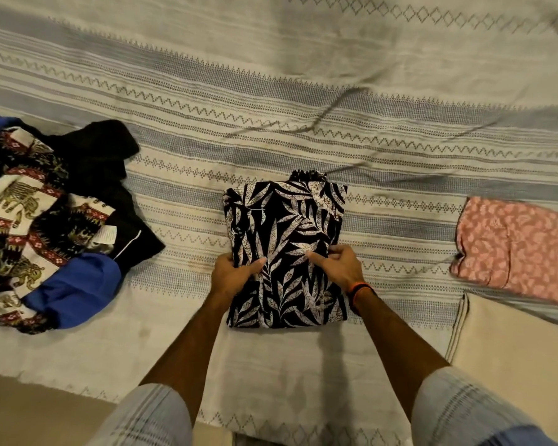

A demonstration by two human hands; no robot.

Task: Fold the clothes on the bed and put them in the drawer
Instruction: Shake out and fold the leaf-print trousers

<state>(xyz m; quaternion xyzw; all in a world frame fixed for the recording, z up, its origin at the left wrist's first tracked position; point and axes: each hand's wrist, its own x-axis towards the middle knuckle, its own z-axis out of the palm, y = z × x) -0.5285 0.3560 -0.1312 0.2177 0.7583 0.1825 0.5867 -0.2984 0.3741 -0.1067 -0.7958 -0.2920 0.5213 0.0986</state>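
Centrally, black-and-white leaf-print folded garment [284,249]: long axis runs away from person; left hand [232,275] and right hand [339,268] grip opposite side edges midway.

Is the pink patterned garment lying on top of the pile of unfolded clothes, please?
No, the pink garment lies folded by itself on the right of the bed, far from the pile on the left.

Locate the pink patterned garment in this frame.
In the head view, the pink garment lies folded on the bedspread at far right, apart from the leaf-print garment and right hand.
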